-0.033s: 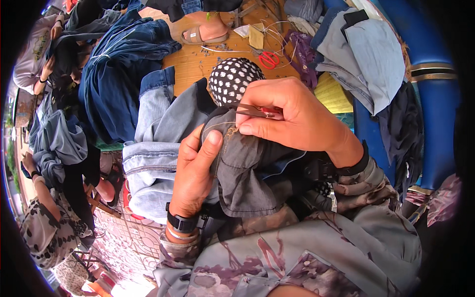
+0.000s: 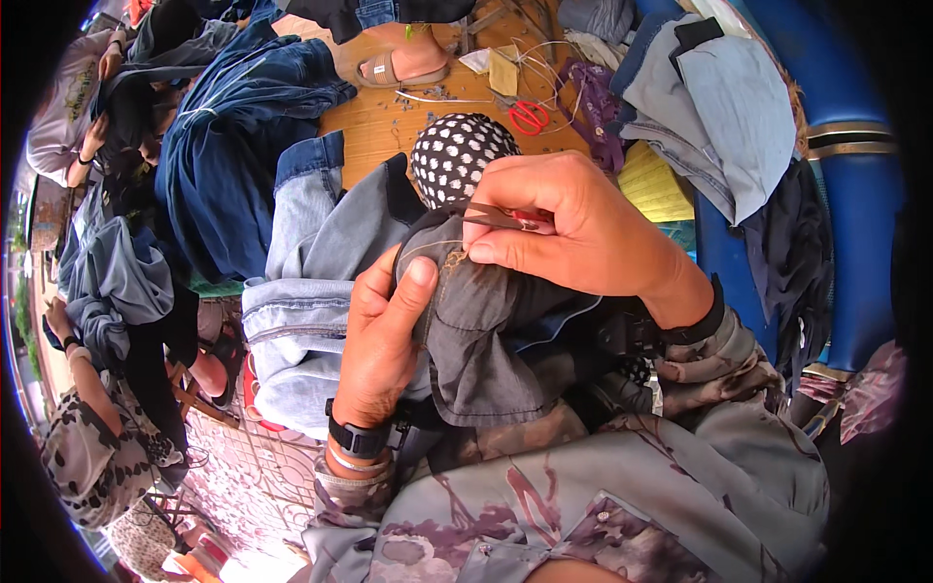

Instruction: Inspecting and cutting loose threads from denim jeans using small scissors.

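My left hand (image 2: 384, 325) grips the edge of a dark grey denim garment (image 2: 476, 330), its thumb lying on top of the cloth. Tan stitching and loose thread ends (image 2: 453, 258) show on a seam between my hands. My right hand (image 2: 573, 228) is closed, thumb and forefinger pinched together at that seam. Held in the same hand is a pair of thread snips (image 2: 498, 217) with dark blades and a bit of red; the rest is hidden by my fingers. Behind the garment sits a black cushion with white dots (image 2: 462, 155).
Light blue jeans (image 2: 311, 301) lie left of my hands, with a dark blue denim heap (image 2: 248, 146) beyond. Red-handled scissors (image 2: 528, 118) and thread scraps lie on the wooden surface (image 2: 374, 121). Folded denim (image 2: 724, 117) is piled at right. Other people sit at left; a sandalled foot (image 2: 413, 66) rests ahead.
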A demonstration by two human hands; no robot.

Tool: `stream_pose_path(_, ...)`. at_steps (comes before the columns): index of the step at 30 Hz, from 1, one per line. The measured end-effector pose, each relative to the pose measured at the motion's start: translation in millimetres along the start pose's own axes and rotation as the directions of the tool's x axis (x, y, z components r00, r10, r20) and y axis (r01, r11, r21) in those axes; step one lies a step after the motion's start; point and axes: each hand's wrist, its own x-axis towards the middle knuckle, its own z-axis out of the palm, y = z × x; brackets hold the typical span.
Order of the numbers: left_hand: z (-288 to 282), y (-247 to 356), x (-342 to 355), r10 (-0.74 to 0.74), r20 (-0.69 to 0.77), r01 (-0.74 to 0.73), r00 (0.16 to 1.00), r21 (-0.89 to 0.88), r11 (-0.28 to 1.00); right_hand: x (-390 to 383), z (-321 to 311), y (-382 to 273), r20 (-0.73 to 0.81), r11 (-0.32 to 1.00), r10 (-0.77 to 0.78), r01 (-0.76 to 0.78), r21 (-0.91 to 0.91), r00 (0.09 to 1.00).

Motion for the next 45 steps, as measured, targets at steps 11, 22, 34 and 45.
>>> stream_pose_path(11,21,35,-2,0.618,0.254,-0.398,0.744,0.911,0.105,-2,-3,-1,0.003,0.983,0.024,-0.024,0.181,1.000)
stream_pose_path(22,25,38,10,0.541,0.316,-0.476,0.779,0.860,0.184,4,-7,-14,-0.081,0.992,-0.008,0.018,0.127,0.997)
stream_pose_path(34,-4,37,11,0.425,0.012,-0.329,0.905,0.651,0.684,2,-35,-29,0.130,0.973,-0.018,0.048,-0.226,0.991)
stream_pose_path(45,-4,39,15,0.282,-0.045,-0.205,0.958,0.577,0.791,17,-17,-20,0.171,0.896,-0.103,0.166,-0.412,0.980)
